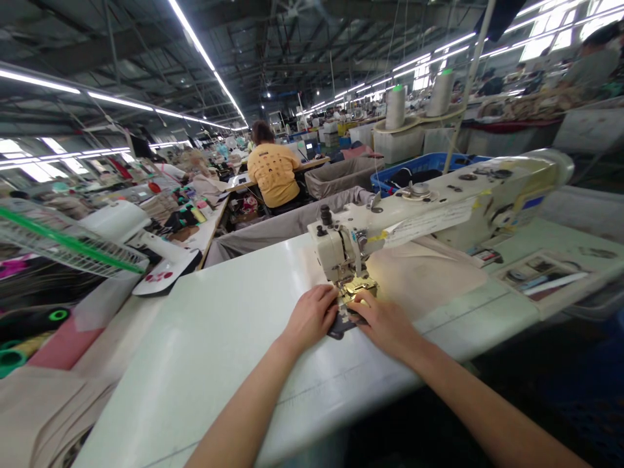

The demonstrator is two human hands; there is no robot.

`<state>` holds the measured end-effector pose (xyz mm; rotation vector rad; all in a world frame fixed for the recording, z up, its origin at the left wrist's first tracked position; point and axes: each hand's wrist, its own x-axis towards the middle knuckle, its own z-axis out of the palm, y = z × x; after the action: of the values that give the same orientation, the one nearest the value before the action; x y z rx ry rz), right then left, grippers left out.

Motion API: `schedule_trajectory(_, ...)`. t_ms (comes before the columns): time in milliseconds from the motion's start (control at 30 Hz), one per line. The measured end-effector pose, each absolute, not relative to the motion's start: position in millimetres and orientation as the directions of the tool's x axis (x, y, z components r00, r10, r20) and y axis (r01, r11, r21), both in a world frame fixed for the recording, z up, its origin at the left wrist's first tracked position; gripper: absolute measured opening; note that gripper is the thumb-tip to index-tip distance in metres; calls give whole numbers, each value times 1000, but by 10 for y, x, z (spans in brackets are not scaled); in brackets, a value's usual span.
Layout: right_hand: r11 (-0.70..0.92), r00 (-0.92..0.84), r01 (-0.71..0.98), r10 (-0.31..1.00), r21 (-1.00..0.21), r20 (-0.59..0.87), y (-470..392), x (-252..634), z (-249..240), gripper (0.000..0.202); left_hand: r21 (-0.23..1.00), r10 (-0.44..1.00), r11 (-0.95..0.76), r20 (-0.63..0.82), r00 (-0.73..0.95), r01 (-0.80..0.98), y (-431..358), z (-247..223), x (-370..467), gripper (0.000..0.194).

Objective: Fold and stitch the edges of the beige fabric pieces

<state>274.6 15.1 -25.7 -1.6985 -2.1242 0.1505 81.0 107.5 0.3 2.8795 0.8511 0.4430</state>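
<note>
My left hand (312, 315) rests on the pale table at the left of the sewing machine's needle area, its fingers bent and drawn together. From the other side my right hand (387, 320) reaches in, with thumb and fingers curled close to the presser foot. Between the two lies a small dark flat piece (340, 327), pinched at its edges by my fingers. What it is made of is too small to tell. The white sewing machine (336, 250) stands right above, and its lamp lights the brass-coloured plate (361, 286) by my right fingertips.
Beige fabric (429, 276) lies behind the needle, under the machine's arm. A tray of small tools (546, 276) is at the right. A white fan (121, 227) stands at the left. Ahead, a person in a yellow shirt (273, 172) sits beyond a grey cloth-lined bin (287, 221).
</note>
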Motion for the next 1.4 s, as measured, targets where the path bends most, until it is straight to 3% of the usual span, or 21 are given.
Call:
schedule_trajectory(200,284,-154,840,942,-462,299,81,2799,-221,21,50,664,-747,111,739,663,695,117,900,21)
schedule_trajectory(367,327,-193,791,935,-517,296,-93,2797,-187,19,127,585,-810,101,805,573,322,87,985,16)
schedule_trajectory(733,304,-242,895,946,-325,217,-249,2756,-322,36,42,489,-871,169,856,489,307,-18,866,31)
schedule_trajectory(1000,266,-224,899,962,-348,156,-2,2758,-158,23,35,505,-862,149,850,506,566,21,919,22)
schedule_trajectory(1233,237,-191,931,964,-276,184,277,2737,-80,18,62,494,-869,167,853,491,924,61,935,27)
schedule_trajectory(1400,240,-182,922,961,-303,209,258,2756,-109,17,92,461,-887,206,863,452,1081,74,909,29)
